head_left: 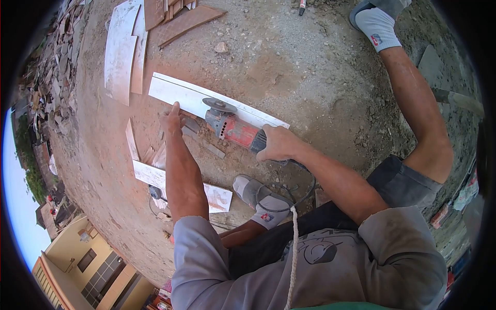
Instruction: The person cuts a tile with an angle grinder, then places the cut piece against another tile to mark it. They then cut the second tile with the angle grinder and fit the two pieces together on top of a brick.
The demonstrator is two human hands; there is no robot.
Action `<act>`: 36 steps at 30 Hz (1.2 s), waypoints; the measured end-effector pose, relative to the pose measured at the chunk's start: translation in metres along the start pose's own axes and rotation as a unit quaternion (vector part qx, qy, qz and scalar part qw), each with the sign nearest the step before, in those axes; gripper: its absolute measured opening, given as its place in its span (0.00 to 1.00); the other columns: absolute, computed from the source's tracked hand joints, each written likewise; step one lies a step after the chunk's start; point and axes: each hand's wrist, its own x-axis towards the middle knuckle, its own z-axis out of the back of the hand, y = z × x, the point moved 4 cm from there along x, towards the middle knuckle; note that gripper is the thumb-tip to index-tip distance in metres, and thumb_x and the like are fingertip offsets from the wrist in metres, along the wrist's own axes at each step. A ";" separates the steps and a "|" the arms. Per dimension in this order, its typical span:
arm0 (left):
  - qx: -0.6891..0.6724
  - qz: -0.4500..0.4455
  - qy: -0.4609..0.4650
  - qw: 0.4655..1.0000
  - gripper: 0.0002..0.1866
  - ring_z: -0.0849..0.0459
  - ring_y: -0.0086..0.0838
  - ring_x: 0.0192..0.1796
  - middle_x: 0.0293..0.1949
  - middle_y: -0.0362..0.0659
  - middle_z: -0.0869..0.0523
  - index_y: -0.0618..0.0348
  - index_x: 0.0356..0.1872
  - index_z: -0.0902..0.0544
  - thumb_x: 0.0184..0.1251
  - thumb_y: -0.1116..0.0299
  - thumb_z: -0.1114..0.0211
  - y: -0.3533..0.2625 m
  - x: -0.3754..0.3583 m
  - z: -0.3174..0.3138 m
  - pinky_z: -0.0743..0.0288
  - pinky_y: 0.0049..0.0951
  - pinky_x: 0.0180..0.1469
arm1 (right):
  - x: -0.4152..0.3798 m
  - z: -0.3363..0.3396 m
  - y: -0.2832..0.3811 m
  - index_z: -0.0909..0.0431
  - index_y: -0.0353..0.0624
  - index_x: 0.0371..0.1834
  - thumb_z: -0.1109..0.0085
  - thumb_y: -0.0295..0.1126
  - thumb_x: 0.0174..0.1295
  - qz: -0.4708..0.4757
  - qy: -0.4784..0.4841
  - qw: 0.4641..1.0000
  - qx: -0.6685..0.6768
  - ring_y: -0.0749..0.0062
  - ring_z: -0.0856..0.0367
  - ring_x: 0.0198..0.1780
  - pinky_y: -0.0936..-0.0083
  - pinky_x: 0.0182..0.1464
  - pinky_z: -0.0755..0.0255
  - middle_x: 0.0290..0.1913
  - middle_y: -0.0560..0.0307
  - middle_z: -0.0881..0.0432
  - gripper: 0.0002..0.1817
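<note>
My right hand (279, 143) is wrapped round the rear of a red angle grinder (240, 132). The grinder's cutting disc (220, 105) lies over a long white tile strip (175, 94), close to a dark line that runs along the strip's length. At the strip's near edge, my left hand (173, 118) grips it with the thumb on top; the other fingers are partly hidden. A cord trails from the grinder past my right wrist toward my foot.
White tile pieces (120, 54) and brown ones (188, 26) lie on the dirt at upper left. Closer to me are another white strip (219, 197) and a second disc tool (155, 192). My sock-clad feet stand either side; a stone (221, 47) lies beyond.
</note>
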 end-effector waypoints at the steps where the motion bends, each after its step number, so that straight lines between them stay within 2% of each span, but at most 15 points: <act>1: -0.002 0.000 0.003 1.000 0.19 0.16 0.31 0.28 0.33 0.48 0.16 0.63 0.38 0.25 0.63 0.58 0.27 0.000 0.000 0.000 0.25 0.28 0.22 | 0.000 0.000 -0.001 0.28 0.27 0.54 0.30 0.47 0.36 0.000 0.000 1.000 0.000 0.43 0.18 0.51 0.61 0.54 0.23 0.47 0.30 0.18 0.43; 3: -0.005 0.000 0.007 1.000 0.19 0.16 0.31 0.29 0.33 0.48 0.16 0.63 0.38 0.25 0.63 0.58 0.27 0.002 0.002 0.000 0.24 0.29 0.22 | -0.001 0.000 -0.002 0.28 0.25 0.53 0.30 0.48 0.36 0.011 -0.009 1.000 0.006 0.39 0.18 0.50 0.60 0.54 0.24 0.46 0.27 0.19 0.43; 8: 0.019 0.000 -0.003 1.000 0.21 0.15 0.32 0.32 0.35 0.48 0.16 0.65 0.41 0.24 0.62 0.58 0.27 0.003 0.003 0.001 0.25 0.28 0.23 | -0.004 0.001 -0.003 0.29 0.24 0.53 0.30 0.49 0.36 0.012 -0.003 1.000 0.007 0.39 0.18 0.50 0.61 0.54 0.24 0.46 0.27 0.19 0.44; 17: 0.010 -0.008 -0.006 1.000 0.21 0.15 0.30 0.30 0.33 0.46 0.16 0.65 0.40 0.23 0.63 0.57 0.27 0.002 0.001 0.000 0.30 0.26 0.23 | -0.007 0.000 -0.008 0.29 0.24 0.52 0.30 0.49 0.37 0.018 -0.006 1.000 0.004 0.39 0.18 0.50 0.60 0.54 0.24 0.44 0.27 0.19 0.43; 23: 0.016 -0.010 -0.011 1.000 0.19 0.14 0.31 0.30 0.34 0.46 0.15 0.64 0.36 0.21 0.62 0.57 0.27 0.004 0.005 0.001 0.29 0.27 0.24 | -0.010 0.003 -0.006 0.28 0.26 0.53 0.30 0.48 0.37 0.006 0.003 1.000 0.000 0.41 0.18 0.50 0.60 0.54 0.24 0.45 0.29 0.18 0.43; 31: 0.022 -0.009 -0.007 1.000 0.21 0.14 0.33 0.32 0.35 0.47 0.15 0.64 0.39 0.22 0.61 0.56 0.26 0.002 0.002 0.002 0.27 0.29 0.25 | -0.011 0.000 -0.010 0.28 0.27 0.53 0.29 0.48 0.37 -0.006 0.006 1.000 -0.002 0.43 0.17 0.51 0.62 0.53 0.23 0.47 0.31 0.18 0.42; 33: 0.017 -0.009 -0.004 1.000 0.21 0.13 0.33 0.32 0.35 0.47 0.15 0.64 0.39 0.22 0.61 0.56 0.26 0.003 0.004 0.002 0.27 0.29 0.25 | -0.011 0.001 -0.010 0.29 0.25 0.53 0.30 0.48 0.38 0.010 0.001 1.000 0.015 0.39 0.18 0.50 0.59 0.54 0.24 0.45 0.26 0.19 0.42; 35: 0.037 0.017 0.022 0.999 0.26 0.14 0.37 0.44 0.43 0.48 0.16 0.65 0.52 0.25 0.65 0.53 0.30 0.004 0.005 0.002 0.21 0.40 0.43 | -0.010 0.002 -0.008 0.29 0.24 0.53 0.30 0.48 0.38 0.008 0.001 1.000 0.009 0.39 0.18 0.50 0.59 0.54 0.24 0.45 0.26 0.19 0.42; 36: 0.037 0.017 0.023 0.999 0.26 0.14 0.37 0.44 0.43 0.48 0.16 0.65 0.52 0.25 0.65 0.53 0.30 0.003 0.003 0.001 0.21 0.40 0.43 | -0.009 0.003 -0.007 0.29 0.24 0.53 0.30 0.48 0.39 0.008 0.003 1.000 0.003 0.39 0.18 0.50 0.60 0.54 0.24 0.45 0.26 0.19 0.42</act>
